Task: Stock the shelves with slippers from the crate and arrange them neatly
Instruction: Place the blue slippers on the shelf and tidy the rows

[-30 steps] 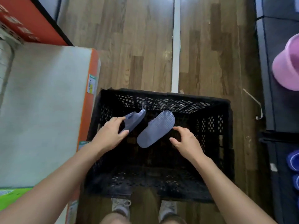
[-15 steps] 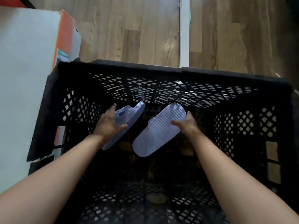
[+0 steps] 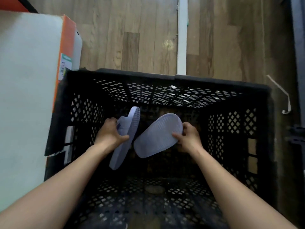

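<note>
Two bare hands reach forward and down into a black crate, each holding one pale lilac-blue slipper. Both forearms are bare and stretch in from the bottom corners, converging toward the crate's middle.

The left hand grips the left slipper at its strap, with fingers curled over the band and the thumb pressed across the slipper's side. This slipper stands on its edge, one end pointing to the crate's far wall and the other back toward the person.

The right hand pinches the rim of the right slipper, thumb on the sole and fingers curled behind it. This slipper is turned sole-up and tilted. Its underside is a smooth rounded oval covered in fine parallel ribs.

The two slippers sit just beside each other; whether they touch cannot be told.

The crate is rigid plastic, with walls and bottom pierced by a diamond lattice and a solid rim. It stands on a wood-plank floor crossed by a narrow white strip. Against the crate's left side lies a flat, pale shelf surface with an orange edge carrying a small label. A thin pale cord lies on the floor to the right.
</note>
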Demonstrator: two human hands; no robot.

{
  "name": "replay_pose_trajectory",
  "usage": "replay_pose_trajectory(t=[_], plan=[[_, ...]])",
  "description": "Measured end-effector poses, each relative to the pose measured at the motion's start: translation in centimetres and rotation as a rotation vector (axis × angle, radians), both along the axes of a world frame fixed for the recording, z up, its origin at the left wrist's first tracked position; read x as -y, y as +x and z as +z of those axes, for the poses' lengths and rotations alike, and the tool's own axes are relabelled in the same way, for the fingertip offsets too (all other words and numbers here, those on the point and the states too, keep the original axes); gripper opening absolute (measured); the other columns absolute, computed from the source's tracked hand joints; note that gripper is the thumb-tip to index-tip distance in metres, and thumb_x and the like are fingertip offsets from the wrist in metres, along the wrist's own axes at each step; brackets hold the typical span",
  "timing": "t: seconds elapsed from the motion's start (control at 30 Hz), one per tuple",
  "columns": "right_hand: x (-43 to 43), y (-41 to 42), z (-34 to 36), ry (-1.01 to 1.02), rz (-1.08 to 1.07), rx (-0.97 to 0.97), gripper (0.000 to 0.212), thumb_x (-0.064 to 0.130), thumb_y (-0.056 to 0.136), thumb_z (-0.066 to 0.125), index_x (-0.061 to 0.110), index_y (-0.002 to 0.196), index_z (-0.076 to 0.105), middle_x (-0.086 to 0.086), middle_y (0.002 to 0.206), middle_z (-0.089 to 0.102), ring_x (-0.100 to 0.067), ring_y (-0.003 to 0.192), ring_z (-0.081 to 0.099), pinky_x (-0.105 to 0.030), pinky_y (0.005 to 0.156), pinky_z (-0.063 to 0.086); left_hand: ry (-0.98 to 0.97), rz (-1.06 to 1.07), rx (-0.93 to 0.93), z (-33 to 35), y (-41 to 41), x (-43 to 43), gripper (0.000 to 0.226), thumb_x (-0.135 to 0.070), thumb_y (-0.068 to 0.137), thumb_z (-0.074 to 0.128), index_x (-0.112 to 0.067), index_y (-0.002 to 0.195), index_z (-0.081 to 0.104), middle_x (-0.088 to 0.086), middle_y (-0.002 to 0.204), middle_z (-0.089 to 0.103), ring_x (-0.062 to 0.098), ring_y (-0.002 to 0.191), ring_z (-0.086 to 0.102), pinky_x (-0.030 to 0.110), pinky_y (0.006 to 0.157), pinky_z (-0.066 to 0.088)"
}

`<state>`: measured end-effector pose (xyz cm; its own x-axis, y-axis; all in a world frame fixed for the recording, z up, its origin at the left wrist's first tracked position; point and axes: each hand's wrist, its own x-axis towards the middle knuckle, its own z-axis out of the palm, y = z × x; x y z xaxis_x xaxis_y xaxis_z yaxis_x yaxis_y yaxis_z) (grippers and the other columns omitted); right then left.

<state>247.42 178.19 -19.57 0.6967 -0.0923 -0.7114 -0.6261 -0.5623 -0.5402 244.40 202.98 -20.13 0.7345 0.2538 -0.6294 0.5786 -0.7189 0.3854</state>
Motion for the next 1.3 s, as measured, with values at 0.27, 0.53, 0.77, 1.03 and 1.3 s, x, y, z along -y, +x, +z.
replay_pose_trajectory(t=[0.27,0.53,0.77,1.03,1.3], plan=[[0.2,-2.8,13.9,-0.209,0.212,0.186,0.013,0.025,0.084,0.064,0.018,0.089,0.054,0.003,0.081,0.062,-0.02,0.076,0.057,-0.032,0.064,0.038,-0.055,-0.106,0.048,13.7,-1.1,-1.0,0.046,-0.026,0.067,0.075,-0.007,0.101,0.05,0.006,0.098,0.052,0.027,0.088,0.054,0.039,0.071,0.043],[1.7,-3.5,30.0,-0.179,0.271,0.294,0.009,0.021,0.087,0.062,0.021,0.093,0.056,0.001,0.089,0.064,-0.014,0.08,0.06,-0.026,0.056,0.044,-0.107,-0.094,0.179,29.5,-1.9,-0.4,0.045,-0.02,0.066,0.073,-0.014,0.107,0.053,-0.001,0.1,0.052,0.02,0.088,0.052,0.039,0.073,0.047],[2.8,-4.0,43.7,-0.136,0.34,0.43,0.014,0.022,0.085,0.065,0.022,0.097,0.058,0.003,0.092,0.065,-0.012,0.085,0.063,-0.039,0.066,0.058,-0.103,-0.124,0.281,43.5,-3.1,0.3,0.049,-0.019,0.068,0.073,-0.014,0.112,0.054,-0.002,0.097,0.05,0.02,0.084,0.049,0.03,0.065,0.036],[5.0,-4.9,56.3,-0.145,0.398,0.594,0.011,0.024,0.085,0.066,0.02,0.093,0.06,0.006,0.083,0.065,-0.015,0.08,0.064,-0.038,0.071,0.057,-0.033,-0.231,0.451,56.7,-4.8,1.7,0.067,-0.038,0.057,0.06,-0.019,0.121,0.054,-0.012,0.093,0.05,0.014,0.086,0.05,0.024,0.067,0.035],[8.0,-6.1,65.1,-0.133,0.436,0.69,0.01,0.022,0.085,0.065,0.02,0.094,0.061,0.01,0.078,0.06,-0.012,0.078,0.061,-0.026,0.066,0.047,-0.053,-0.245,0.551,64.5,-6.5,4.9,0.073,-0.045,0.055,0.06,-0.02,0.123,0.054,-0.008,0.104,0.056,0.013,0.092,0.052,0.018,0.068,0.036]])
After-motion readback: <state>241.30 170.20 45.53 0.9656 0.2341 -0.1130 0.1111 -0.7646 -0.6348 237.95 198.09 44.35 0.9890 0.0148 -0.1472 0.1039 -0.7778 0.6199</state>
